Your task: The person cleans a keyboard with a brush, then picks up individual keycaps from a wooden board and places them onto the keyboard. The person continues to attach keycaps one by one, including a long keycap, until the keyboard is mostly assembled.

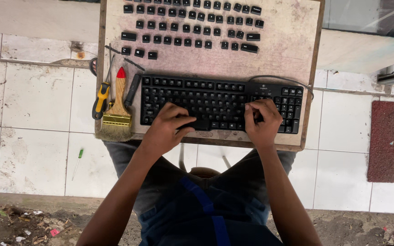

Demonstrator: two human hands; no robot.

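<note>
- The left hand [167, 127] lay on the near edge of a black keyboard [220, 102], its fingers curled down and pinching a long black key [196, 124] in the bottom row, thumb on the near side.
- The right hand [263, 120] rested on the same keyboard toward its right end, fingers [254, 109] bent and pressed onto the keys; whether they gripped anything could not be told.
- The keyboard sat across the near part of a worn, stained wooden board [292, 50], just under both sets of fingertips, with its grey cable [281, 78] looping off beyond the right fingers.
- Beyond the fingertips, on the far half of the board, loose black keycaps [192, 25] were laid out in neat rows, well apart from both hands.
- To the left of the left fingers, past the keyboard's end, lay a paintbrush [117, 111] with a red-tipped wooden handle and pale bristles overhanging the board's near edge.
- Just left of the brush lay a screwdriver [102, 98] with a yellow and black grip, its shaft pointing away.
- Between brush and keyboard lay a narrow black bar [132, 90].
- Below the board spread a white tiled floor [37, 105], dirty at the joints, with a small green-handled screwdriver [78, 163] lying on it, well left of the left hand.
- A dark red mat [392, 141] lay on the tiles far to the right of the right fingers.
- Nearest the camera ran a strip of bare earth [19, 223] scattered with litter.
</note>
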